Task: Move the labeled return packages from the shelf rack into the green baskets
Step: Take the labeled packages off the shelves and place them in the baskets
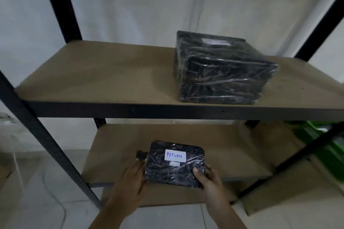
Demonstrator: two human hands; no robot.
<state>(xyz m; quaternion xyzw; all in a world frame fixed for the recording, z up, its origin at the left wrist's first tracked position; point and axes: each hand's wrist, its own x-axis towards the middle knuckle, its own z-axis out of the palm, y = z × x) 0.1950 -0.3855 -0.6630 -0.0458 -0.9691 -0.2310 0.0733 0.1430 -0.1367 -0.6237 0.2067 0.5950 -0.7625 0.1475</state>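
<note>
Label "RETURN" on small package; my right hand grips its corner, thumb on top; my left hand presses its side, fingers straight. Label on large package unreadable.

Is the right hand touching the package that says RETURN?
Touching. The head view shows the right hand gripping the RETURN package: its thumb lies on top at the near right corner, fingers curled round the edge.

Pale wall at back. Light tiled floor below; thin white cable lies across it, left.
</note>
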